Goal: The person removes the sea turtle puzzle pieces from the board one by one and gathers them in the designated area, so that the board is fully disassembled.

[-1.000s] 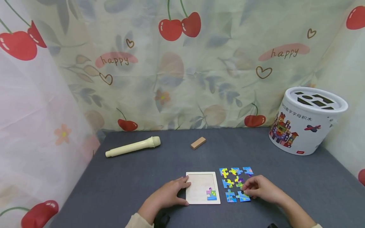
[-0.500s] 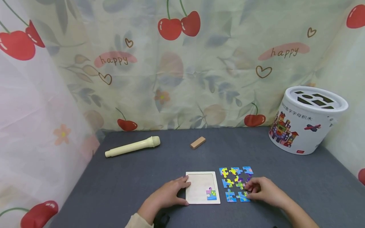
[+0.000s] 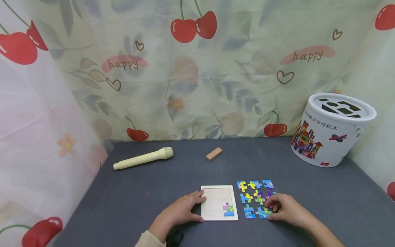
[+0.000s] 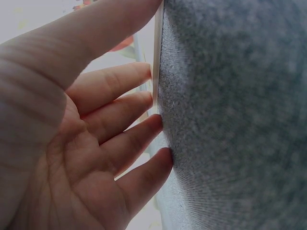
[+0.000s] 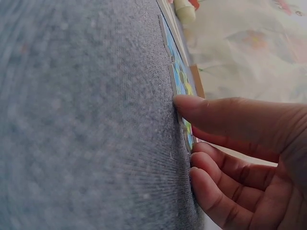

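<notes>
A shallow wooden puzzle tray point(image 3: 213, 204) lies at the front of the table, with joined puzzle pieces point(image 3: 228, 209) in its lower right corner. My left hand point(image 3: 182, 208) rests along the tray's left side, fingers spread and fingertips at its rim; the left wrist view shows those fingers point(image 4: 134, 139) against the thin edge. To the right lie several loose jigsaw pieces point(image 3: 249, 212) in rough rows. At their lower right, my right hand point(image 3: 287, 208) has its thumb point(image 5: 192, 105) and curled fingers about a puzzle piece point(image 3: 263, 213) lying flat. The hand partly hides neighbouring pieces.
Behind the tray lie a cream toy microphone point(image 3: 143, 159) and a small wooden block point(image 3: 214, 154). A white bucket point(image 3: 330, 137) with a slotted lid stands at the back right. A printed curtain point(image 3: 197, 85) hangs behind the dark tabletop point(image 3: 139, 192).
My right hand has shifted slightly right and down along the loose pieces, uncovering more of them. My left hand stays at the tray's left side.
</notes>
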### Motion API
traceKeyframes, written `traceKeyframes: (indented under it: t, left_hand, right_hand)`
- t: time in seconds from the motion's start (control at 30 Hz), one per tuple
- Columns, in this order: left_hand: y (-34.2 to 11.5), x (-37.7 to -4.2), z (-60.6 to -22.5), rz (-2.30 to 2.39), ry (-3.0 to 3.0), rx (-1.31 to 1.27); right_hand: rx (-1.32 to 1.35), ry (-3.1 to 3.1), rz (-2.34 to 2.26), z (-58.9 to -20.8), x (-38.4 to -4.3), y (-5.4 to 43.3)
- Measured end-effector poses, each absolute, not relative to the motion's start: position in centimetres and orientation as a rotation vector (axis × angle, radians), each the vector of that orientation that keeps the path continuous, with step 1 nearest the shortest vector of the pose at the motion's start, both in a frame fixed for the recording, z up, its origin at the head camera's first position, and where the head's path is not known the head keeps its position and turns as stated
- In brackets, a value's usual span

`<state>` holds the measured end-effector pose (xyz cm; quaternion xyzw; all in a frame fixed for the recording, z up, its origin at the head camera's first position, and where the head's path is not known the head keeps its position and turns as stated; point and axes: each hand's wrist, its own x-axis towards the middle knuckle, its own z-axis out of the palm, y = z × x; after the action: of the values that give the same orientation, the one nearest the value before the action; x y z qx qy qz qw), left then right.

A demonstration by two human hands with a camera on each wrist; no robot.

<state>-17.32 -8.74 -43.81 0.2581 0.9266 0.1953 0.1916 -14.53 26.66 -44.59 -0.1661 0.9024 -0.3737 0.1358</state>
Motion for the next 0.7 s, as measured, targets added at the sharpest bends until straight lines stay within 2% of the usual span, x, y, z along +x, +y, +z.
traceKeyframes:
  t: [0.7]
  left_hand:
    - [-8.86, -17.23, -43.85, 0.561, 2.601, 0.732]
  right_hand:
    - [-0.565, 2.599, -1.102, -44.03, -15.17, 26.92]
